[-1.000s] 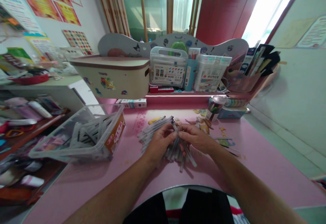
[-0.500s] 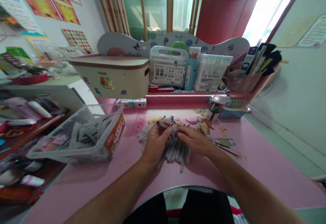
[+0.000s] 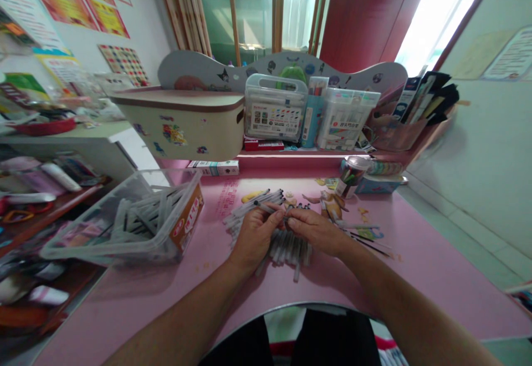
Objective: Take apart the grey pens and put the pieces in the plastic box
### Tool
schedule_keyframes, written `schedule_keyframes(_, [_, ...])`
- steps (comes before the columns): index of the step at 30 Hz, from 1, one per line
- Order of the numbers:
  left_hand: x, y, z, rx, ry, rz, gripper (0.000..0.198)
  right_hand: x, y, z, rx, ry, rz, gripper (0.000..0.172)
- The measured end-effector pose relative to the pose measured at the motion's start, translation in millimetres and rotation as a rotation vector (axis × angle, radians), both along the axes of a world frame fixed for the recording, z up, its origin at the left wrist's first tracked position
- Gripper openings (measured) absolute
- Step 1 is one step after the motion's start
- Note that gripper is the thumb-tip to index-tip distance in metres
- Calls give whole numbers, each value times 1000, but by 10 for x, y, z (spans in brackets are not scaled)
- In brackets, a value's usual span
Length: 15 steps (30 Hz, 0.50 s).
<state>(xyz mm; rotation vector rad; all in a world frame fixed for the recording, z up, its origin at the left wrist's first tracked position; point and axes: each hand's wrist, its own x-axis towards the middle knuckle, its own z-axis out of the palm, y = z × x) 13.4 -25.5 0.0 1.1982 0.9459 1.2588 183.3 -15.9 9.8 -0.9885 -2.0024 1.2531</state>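
Over a pile of slim clear-and-grey pens [image 3: 286, 249], my two hands meet at their fingertips. My left hand [image 3: 251, 238] is closed on a pen [image 3: 266, 207], whose dark end points out to the left above the thumb. My right hand [image 3: 313, 228] is pinched against the left fingertips; a small dark bit shows there, too small to name. More pens [image 3: 239, 219] lie fanned to the left, their dark tips towards the back. My fingers hide part of the pile.
On the left stands a clear plastic bin [image 3: 124, 252] with grey pieces inside. Thin brushes [image 3: 369, 242] lie right of my hand, near a clear jar [image 3: 352, 176]. A lidded cream box [image 3: 187, 127] and marker cases [image 3: 274, 108] occupy the back shelf of the pink desk [image 3: 424, 283].
My hands stay in nearly the same place over the pens, with only slight finger movement. A dark bit now shows between the fingertips where a pale one was.
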Motion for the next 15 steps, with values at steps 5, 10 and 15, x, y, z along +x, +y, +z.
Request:
schedule_keyframes(5, [-9, -10, 18, 16, -31, -10, 12, -13, -9, -18, -201, 141, 12, 35])
schedule_keyframes(10, [-10, 19, 32, 14, -67, 5, 11, -17, -11, -26, -234, 163, 3, 40])
schedule_keyframes(15, [-8, 61, 57, -107, -277, 25, 38, 32, 54, -44, -304, 227, -100, 43])
